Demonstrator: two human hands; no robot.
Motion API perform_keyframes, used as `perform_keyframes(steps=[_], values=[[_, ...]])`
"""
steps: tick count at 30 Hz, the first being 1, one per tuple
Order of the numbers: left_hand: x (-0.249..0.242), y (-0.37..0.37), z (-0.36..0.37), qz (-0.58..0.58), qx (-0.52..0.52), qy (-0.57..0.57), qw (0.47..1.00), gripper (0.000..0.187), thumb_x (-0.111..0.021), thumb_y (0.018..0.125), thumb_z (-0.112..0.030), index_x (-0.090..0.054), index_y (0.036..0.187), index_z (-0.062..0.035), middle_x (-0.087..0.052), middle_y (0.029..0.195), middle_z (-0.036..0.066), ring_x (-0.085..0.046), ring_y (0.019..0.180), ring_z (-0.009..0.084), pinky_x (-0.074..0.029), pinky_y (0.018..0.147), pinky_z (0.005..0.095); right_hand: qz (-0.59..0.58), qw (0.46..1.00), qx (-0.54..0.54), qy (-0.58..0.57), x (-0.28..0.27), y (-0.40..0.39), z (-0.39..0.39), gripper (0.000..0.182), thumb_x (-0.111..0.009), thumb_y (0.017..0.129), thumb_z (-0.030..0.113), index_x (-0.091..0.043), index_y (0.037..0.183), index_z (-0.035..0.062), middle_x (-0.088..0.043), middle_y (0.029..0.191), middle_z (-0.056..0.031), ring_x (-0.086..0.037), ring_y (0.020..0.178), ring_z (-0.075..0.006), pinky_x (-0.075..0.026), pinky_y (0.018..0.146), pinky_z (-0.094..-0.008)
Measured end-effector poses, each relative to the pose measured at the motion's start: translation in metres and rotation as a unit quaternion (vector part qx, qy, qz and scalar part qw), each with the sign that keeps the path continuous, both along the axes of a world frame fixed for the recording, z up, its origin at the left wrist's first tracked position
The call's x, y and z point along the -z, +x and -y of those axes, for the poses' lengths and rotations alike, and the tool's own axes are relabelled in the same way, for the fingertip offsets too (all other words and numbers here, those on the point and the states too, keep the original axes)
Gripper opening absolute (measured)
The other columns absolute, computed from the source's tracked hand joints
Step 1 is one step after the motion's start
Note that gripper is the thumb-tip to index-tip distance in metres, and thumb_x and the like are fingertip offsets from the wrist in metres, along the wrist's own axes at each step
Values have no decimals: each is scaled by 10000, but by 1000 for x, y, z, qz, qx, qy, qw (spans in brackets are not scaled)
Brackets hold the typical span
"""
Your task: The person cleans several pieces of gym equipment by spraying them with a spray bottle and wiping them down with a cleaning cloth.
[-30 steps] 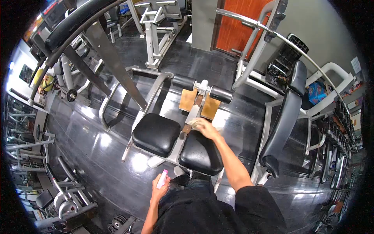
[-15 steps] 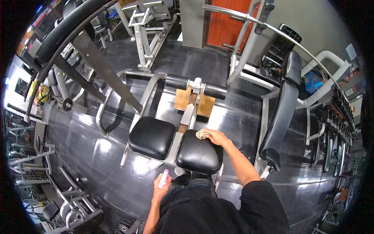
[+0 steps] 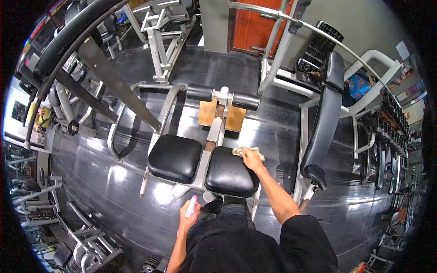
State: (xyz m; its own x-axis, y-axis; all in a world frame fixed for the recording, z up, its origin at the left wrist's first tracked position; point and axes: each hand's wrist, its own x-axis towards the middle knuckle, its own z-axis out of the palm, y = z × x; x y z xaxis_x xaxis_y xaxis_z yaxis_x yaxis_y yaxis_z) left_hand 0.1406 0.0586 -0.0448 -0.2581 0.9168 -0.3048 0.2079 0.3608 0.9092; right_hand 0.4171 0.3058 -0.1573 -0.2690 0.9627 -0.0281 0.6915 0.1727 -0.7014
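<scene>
My right hand (image 3: 251, 159) is closed on a pale cream cloth (image 3: 238, 150), pressed to the far right corner of a black padded seat (image 3: 230, 175). Small droplets dot that seat's surface. Lower down, near the front of the machine, my left hand (image 3: 185, 214) grips a small white bottle with a pink top (image 3: 191, 206), held apart from the seats. A second black seat pad (image 3: 175, 157) sits to the left, across a narrow metal beam.
Black foam rollers (image 3: 246, 101) and a wooden board (image 3: 236, 119) lie beyond the seats. A slanted metal arm (image 3: 116, 84) rises at left. On the right stands a tall padded bench (image 3: 324, 125), with a dumbbell rack (image 3: 387, 127) behind it.
My right hand has shifted along the seat's far edge to the right corner, and the cloth shows more spread out. My left hand still holds the bottle. The view has shifted slightly.
</scene>
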Motion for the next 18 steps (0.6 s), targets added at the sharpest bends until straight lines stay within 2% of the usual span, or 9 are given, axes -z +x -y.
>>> perform_keyframes(steps=[2, 4, 6, 8, 11, 12, 14, 18], values=[[-1, -1, 3, 22, -17, -16, 999, 128, -661, 883, -143, -605, 890, -29, -565, 664, 25, -511, 591, 76, -429, 544, 261, -21, 999, -36, -11, -14, -37, -5, 213, -541, 910, 178, -634, 1078, 87, -657, 1046, -159, -610, 1000, -358, -483, 872, -427], [-12, -1, 1, -3, -7, 8, 1000, 129, -663, 883, -142, -603, 890, -28, -562, 660, 21, -512, 588, 76, -428, 539, 261, -54, 996, -74, 10, -12, -77, -8, 202, -546, 902, 182, -636, 1050, 78, -663, 1020, -146, -609, 993, -350, -482, 859, -435], [-15, -3, 1, -27, 6, 33, 999, 131, -665, 883, -141, -602, 890, -26, -559, 657, 16, -513, 584, 76, -427, 534, 261, -67, 982, -151, 94, -16, -105, -10, 210, -587, 875, 163, -643, 1061, 83, -666, 1010, -119, -610, 986, -329, -473, 877, -421], [-8, -6, 4, 18, -16, 5, 1000, 125, -667, 879, -132, -600, 887, -27, -554, 648, 16, -520, 573, 81, -427, 522, 266, -9, 978, -189, 92, -25, -110, -6, 220, -593, 878, 164, -646, 1075, 82, -652, 1070, -104, -589, 1043, -315, -448, 933, -408], [-1, -9, 4, 16, -15, 2, 1000, 121, -663, 880, -130, -600, 888, -27, -558, 654, 25, -527, 562, 86, -429, 512, 271, -66, 969, -234, 54, -31, -79, -7, 227, -577, 900, 184, -647, 1091, 82, -628, 1127, -105, -561, 1108, -304, -423, 979, -404], [-10, -8, 1, 17, -14, 1, 1000, 121, -663, 880, -130, -600, 888, -27, -558, 654, 25, -527, 562, 86, -429, 512, 271, -43, 968, -245, 11, -41, -63, -5, 248, -564, 917, 202, -633, 1121, 79, -605, 1174, -111, -550, 1135, -300, -420, 996, -396], [-26, -7, -5, 13, 14, -26, 999, 115, -662, 877, -126, -601, 886, -28, -562, 664, 34, -525, 577, 93, -431, 528, 277, -42, 965, -258, -3, -62, -28, 4, 266, -557, 925, 200, -612, 1155, 78, -603, 1193, -110, -544, 1151, -300, -424, 999, -396], [-21, -7, -9, -36, 46, 11, 998, 114, -663, 873, -126, -602, 878, -30, -558, 666, 40, -516, 598, 101, -432, 550, 282, 35, 991, -127, -7, -52, 42, 32, 257, -549, 931, 187, -621, 1149, 73, -585, 1248, -113, -532, 1181, -298, -428, 1008, -393]])
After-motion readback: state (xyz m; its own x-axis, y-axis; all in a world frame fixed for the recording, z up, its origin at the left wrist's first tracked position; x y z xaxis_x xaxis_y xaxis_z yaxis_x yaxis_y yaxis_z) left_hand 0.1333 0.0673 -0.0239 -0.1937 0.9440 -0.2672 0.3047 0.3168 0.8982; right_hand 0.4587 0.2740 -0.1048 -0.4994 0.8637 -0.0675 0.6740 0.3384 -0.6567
